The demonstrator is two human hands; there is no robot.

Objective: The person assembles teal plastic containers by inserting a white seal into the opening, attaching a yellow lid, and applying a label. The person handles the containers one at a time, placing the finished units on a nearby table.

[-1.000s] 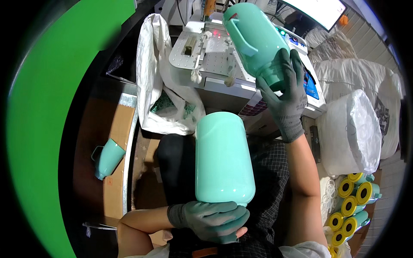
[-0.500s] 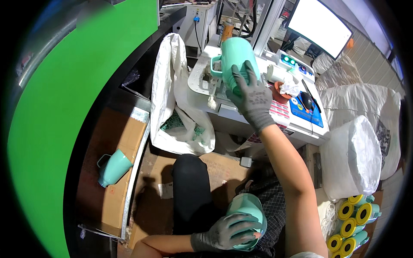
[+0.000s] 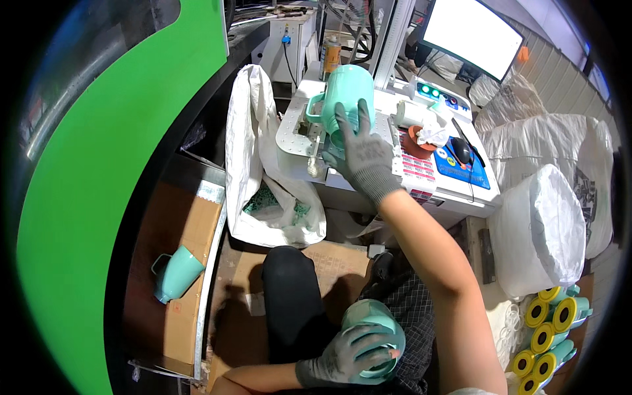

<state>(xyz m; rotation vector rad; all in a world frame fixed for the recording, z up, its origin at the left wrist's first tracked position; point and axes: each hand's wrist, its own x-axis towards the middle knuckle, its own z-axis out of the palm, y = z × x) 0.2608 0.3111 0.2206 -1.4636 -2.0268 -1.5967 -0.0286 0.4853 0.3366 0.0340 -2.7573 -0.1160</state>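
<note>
My right hand (image 3: 365,158), in a grey glove, reaches over the white workbench. Its fingers lie along the side and lower end of a mint-green jug (image 3: 350,89), whose handle points left. Beneath that jug is a perforated metal plate (image 3: 294,137); whether the two touch is hard to tell. Low in front of me, my gloved left hand (image 3: 342,359) curls over a second mint-green jug (image 3: 370,313), held by my lap with its wide round end showing. A third jug (image 3: 179,276) lies tilted on cardboard at the left.
An open white sack (image 3: 253,197) with green scraps stands before the bench. On the bench are a reddish-brown bowl (image 3: 419,141), a mouse (image 3: 460,150) and a lit button box (image 3: 438,93). A green machine panel (image 3: 72,217) fills the left. Several yellow-ended jugs (image 3: 543,337) are stacked lower right.
The whole view has shifted slightly. Against the bench, the jug in my right hand sits a little lower and nearer. My left hand keeps its hold on the other jug.
</note>
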